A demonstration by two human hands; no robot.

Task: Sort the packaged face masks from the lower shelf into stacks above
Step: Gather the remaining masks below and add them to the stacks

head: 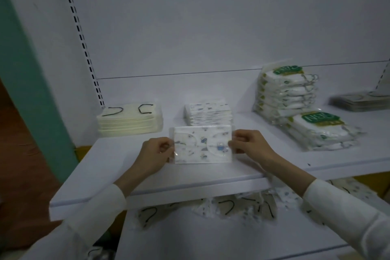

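Observation:
A clear-wrapped face mask with a blue cartoon print point(202, 144) is held above the upper shelf point(118, 167). My left hand point(155, 153) pinches its left edge and my right hand point(248, 143) pinches its right edge. Just behind it stands a stack of the same printed masks point(207, 113). A cream stack with black ear loops point(129, 120) lies at the left. Two stacks of green-labelled packs point(287, 91) point(320, 131) sit at the right. Loose mixed masks point(238, 205) lie on the lower shelf, partly hidden under the upper one.
A flat grey stack point(358, 101) rests at the far right of the upper shelf. The white back panel rises behind, with a slotted upright point(84, 44) at the left. A green wall strip point(31, 91) and brown floor lie beyond the shelf's left end.

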